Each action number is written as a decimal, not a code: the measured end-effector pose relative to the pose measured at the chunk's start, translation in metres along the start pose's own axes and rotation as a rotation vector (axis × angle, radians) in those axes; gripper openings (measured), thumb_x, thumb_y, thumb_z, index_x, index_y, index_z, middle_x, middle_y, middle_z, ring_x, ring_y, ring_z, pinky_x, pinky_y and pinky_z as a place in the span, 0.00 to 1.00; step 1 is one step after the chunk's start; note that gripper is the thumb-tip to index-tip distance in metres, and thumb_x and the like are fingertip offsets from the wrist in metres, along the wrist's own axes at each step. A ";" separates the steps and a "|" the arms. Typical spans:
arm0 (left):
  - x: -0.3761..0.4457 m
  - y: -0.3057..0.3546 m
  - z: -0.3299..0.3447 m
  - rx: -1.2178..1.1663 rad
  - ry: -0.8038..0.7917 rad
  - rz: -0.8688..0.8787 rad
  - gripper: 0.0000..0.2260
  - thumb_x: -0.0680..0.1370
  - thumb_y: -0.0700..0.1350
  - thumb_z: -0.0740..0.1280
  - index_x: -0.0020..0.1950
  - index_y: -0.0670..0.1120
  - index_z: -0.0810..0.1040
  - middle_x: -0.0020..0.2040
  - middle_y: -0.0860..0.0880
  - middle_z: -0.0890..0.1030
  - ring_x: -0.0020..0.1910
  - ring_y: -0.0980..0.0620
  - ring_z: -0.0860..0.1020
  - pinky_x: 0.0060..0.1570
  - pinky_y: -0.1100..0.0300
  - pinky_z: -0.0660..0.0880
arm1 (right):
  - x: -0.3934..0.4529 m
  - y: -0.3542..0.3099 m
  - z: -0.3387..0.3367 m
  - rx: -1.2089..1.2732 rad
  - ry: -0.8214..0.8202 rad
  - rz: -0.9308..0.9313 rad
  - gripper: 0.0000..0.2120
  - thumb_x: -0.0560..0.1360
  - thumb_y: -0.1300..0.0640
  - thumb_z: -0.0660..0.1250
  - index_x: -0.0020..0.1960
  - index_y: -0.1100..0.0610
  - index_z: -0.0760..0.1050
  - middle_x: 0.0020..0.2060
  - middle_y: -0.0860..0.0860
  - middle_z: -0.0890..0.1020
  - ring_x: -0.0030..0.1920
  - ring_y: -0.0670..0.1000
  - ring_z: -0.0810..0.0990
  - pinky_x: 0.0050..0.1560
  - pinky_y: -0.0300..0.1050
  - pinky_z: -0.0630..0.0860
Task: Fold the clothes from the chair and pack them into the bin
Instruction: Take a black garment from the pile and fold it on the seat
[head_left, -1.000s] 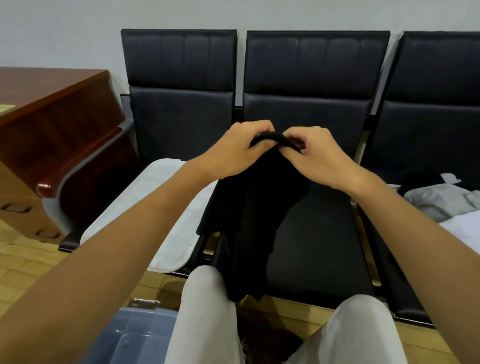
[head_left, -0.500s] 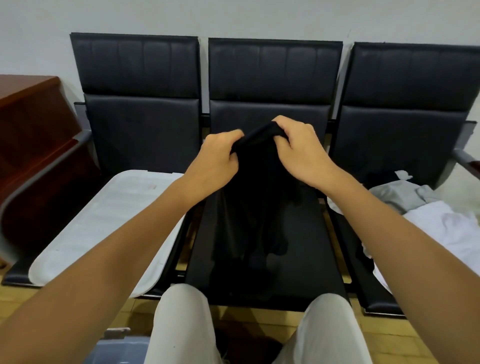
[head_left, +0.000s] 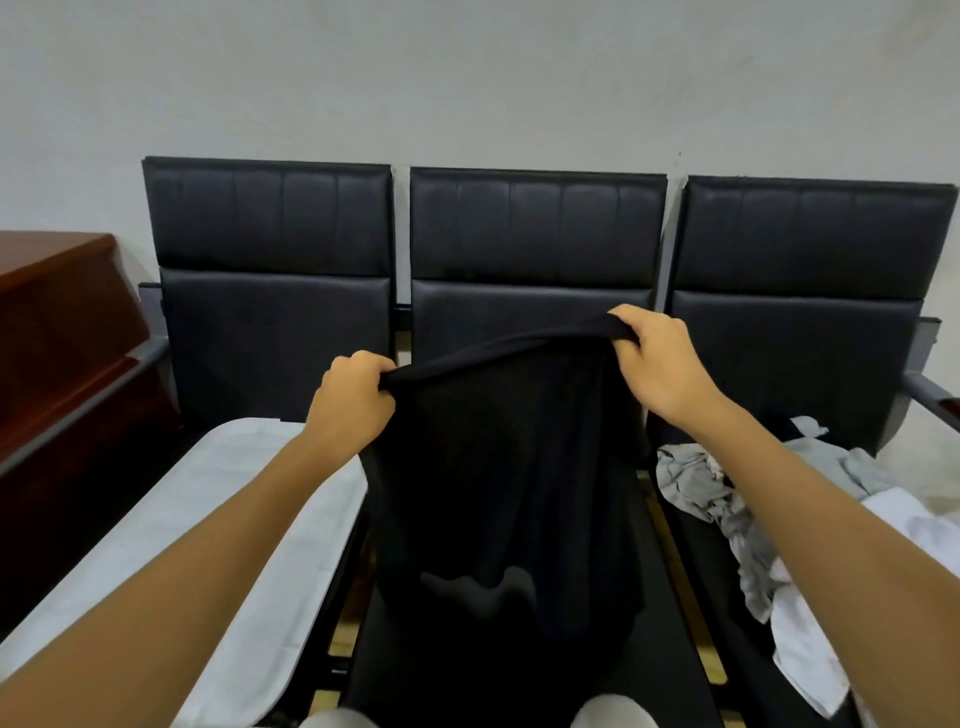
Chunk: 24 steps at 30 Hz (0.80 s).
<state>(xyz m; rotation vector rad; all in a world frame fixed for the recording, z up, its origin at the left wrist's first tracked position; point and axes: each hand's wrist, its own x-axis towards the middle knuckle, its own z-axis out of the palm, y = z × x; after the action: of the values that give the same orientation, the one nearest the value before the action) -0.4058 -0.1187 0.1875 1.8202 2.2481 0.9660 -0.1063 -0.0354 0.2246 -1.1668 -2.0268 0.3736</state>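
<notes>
A black garment (head_left: 498, 478) hangs in front of me over the middle black chair (head_left: 535, 249). My left hand (head_left: 353, 400) grips its top edge at the left. My right hand (head_left: 654, 358) grips the same edge at the right, a little higher. The edge is stretched between the two hands and the cloth drapes down toward the seat. A pile of grey clothes (head_left: 696, 483) and white clothes (head_left: 810, 623) lies on the right chair's seat. The bin is out of view.
A white bin lid (head_left: 218, 551) lies flat on the left chair's seat. A brown wooden desk (head_left: 57, 322) stands at the far left. My knees in light trousers (head_left: 613, 717) show at the bottom edge. A grey wall is behind the chairs.
My hands have moved apart, spreading the black garment's top edge wide. The view has tilted up, so the blue bin at the bottom left has dropped out of sight.
</notes>
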 end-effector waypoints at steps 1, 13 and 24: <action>0.006 0.000 0.000 -0.009 -0.018 0.010 0.17 0.71 0.27 0.58 0.33 0.48 0.74 0.32 0.44 0.74 0.32 0.42 0.76 0.29 0.50 0.75 | 0.005 0.008 0.000 -0.021 -0.013 0.009 0.15 0.79 0.68 0.58 0.56 0.56 0.80 0.46 0.51 0.82 0.44 0.49 0.80 0.39 0.32 0.73; 0.086 0.042 -0.036 -0.008 0.063 0.157 0.21 0.67 0.28 0.56 0.42 0.47 0.85 0.35 0.43 0.80 0.38 0.43 0.80 0.42 0.54 0.79 | 0.046 0.068 -0.005 -0.112 0.212 0.073 0.10 0.81 0.60 0.61 0.59 0.56 0.79 0.47 0.56 0.83 0.48 0.59 0.82 0.48 0.54 0.79; 0.054 -0.002 -0.062 -0.039 -0.168 0.133 0.19 0.66 0.23 0.54 0.36 0.39 0.83 0.34 0.34 0.80 0.37 0.35 0.79 0.40 0.43 0.80 | -0.045 0.094 0.028 -0.239 -0.328 -0.332 0.23 0.76 0.33 0.57 0.41 0.53 0.72 0.29 0.41 0.70 0.29 0.41 0.71 0.32 0.40 0.73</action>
<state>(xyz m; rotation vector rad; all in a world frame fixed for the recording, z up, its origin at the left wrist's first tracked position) -0.4501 -0.0956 0.2521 1.9753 2.0196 0.8343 -0.0553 -0.0186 0.1312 -0.9242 -2.5599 0.1664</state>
